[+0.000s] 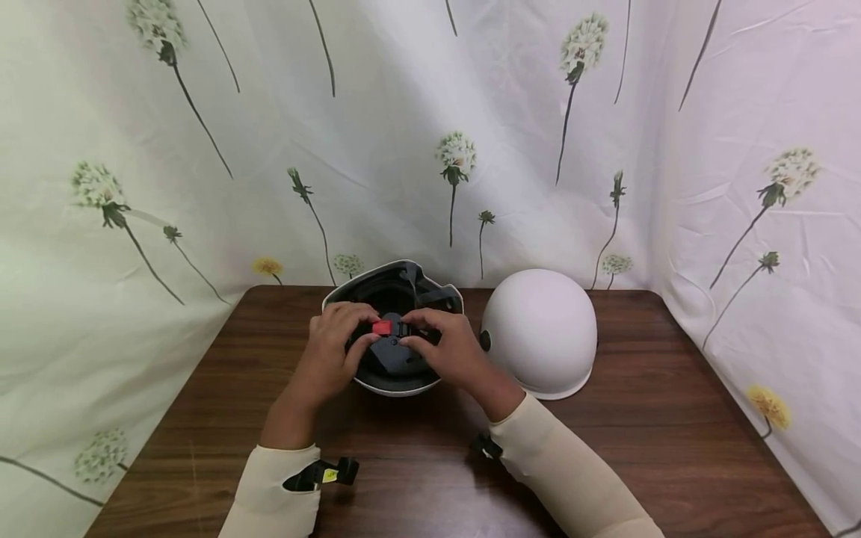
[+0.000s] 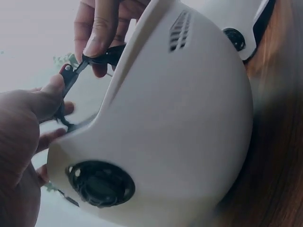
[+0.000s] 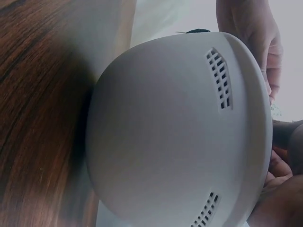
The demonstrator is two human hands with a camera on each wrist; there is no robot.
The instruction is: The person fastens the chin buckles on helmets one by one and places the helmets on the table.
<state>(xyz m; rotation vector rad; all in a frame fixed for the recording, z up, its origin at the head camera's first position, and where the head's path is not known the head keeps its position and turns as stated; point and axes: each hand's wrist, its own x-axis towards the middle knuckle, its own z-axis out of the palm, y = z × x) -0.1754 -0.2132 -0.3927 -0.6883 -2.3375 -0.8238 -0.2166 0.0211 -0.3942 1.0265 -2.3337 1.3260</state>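
An upturned white helmet (image 1: 397, 392) rests on the table with its dark lining (image 1: 386, 299) facing up. Over its opening, my left hand (image 1: 326, 347) pinches the red part (image 1: 381, 327) of a chin-strap buckle between thumb and fingers. From the other side, my right hand (image 1: 452, 345) pinches the black part (image 1: 403, 329) of the buckle. The two parts meet or nearly meet; I cannot tell whether they are locked. In the left wrist view, the helmet's shell (image 2: 180, 104) carries a round black side fitting (image 2: 100, 183). The right wrist view shows vent slots (image 3: 220, 78) in the shell.
A second white helmet (image 1: 538, 329) sits dome-up just right of the first, a dark round fitting (image 1: 485, 341) on its side. Both stand on a brown wooden table (image 1: 403, 471). Flower-printed white cloth (image 1: 403, 149) hangs behind and at the sides.
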